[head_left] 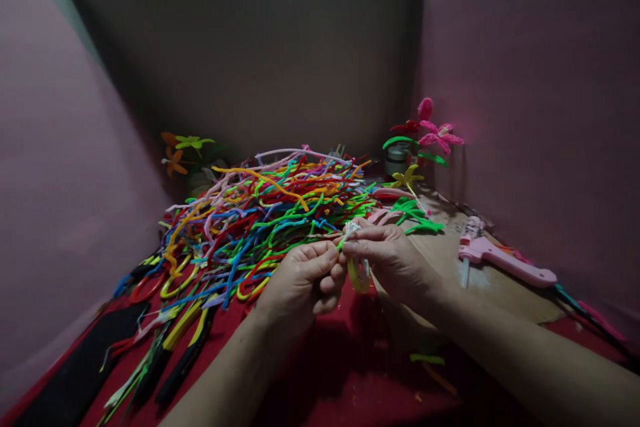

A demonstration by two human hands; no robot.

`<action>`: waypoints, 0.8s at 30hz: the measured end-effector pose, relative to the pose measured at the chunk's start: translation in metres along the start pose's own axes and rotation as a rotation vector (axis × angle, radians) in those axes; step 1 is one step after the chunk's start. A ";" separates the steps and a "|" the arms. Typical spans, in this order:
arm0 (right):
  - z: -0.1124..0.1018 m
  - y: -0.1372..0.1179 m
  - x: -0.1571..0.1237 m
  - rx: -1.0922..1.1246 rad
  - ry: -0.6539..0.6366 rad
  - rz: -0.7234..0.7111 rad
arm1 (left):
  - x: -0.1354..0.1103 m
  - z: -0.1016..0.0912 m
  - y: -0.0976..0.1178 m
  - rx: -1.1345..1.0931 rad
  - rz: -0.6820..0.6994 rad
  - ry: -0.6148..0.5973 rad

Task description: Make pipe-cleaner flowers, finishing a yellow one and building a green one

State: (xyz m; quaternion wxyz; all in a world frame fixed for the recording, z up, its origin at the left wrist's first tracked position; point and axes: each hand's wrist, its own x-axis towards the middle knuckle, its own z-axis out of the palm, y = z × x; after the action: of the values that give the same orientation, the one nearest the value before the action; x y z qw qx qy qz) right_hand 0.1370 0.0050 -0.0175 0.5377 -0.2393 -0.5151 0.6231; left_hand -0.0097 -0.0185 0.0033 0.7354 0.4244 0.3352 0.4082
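Note:
My left hand (307, 273) is closed, its thumb and forefinger pinching a thin green strip (341, 245). Close beside it, my right hand (393, 257) pinches a small white bundle (352, 228) with a fringed tip, and the green strip meets its base. Beneath the right fingers hangs a pale yellow ring (359, 275) that looks like a roll of tape; how it is held is partly hidden. Behind both hands lies a tangled heap of colourful pipe cleaners (270, 203).
At right, a pink hot glue gun (505, 261) rests on cardboard (445, 257). Pliers with yellow-and-black handles (183, 323) lie left on the red cloth (330, 373). Pink pipe-cleaner flowers (440, 137) stand at back right, orange ones (175, 162) at back left. Green pieces (413, 213) lie behind my right hand.

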 end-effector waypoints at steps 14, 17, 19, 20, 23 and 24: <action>-0.002 -0.001 -0.002 -0.029 0.042 0.010 | -0.006 0.010 -0.010 0.797 0.510 0.427; 0.000 -0.003 -0.004 -0.082 0.015 0.007 | -0.009 0.016 -0.005 0.617 0.333 0.412; 0.000 -0.005 -0.005 -0.124 0.012 0.001 | -0.011 0.019 0.000 0.474 0.213 0.370; 0.000 -0.005 -0.005 -0.134 0.015 0.006 | -0.011 0.019 0.001 0.403 0.163 0.337; -0.002 -0.004 -0.004 -0.088 0.012 0.052 | -0.011 0.015 0.004 0.232 0.059 0.231; -0.002 -0.004 -0.004 -0.056 0.001 0.074 | -0.010 0.013 0.004 0.202 0.035 0.197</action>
State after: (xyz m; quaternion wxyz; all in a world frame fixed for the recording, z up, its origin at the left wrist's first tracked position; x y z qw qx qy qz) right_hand 0.1417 0.0019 -0.0157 0.5078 -0.2734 -0.5228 0.6278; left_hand -0.0043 -0.0310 0.0134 0.6456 0.4598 0.4375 0.4247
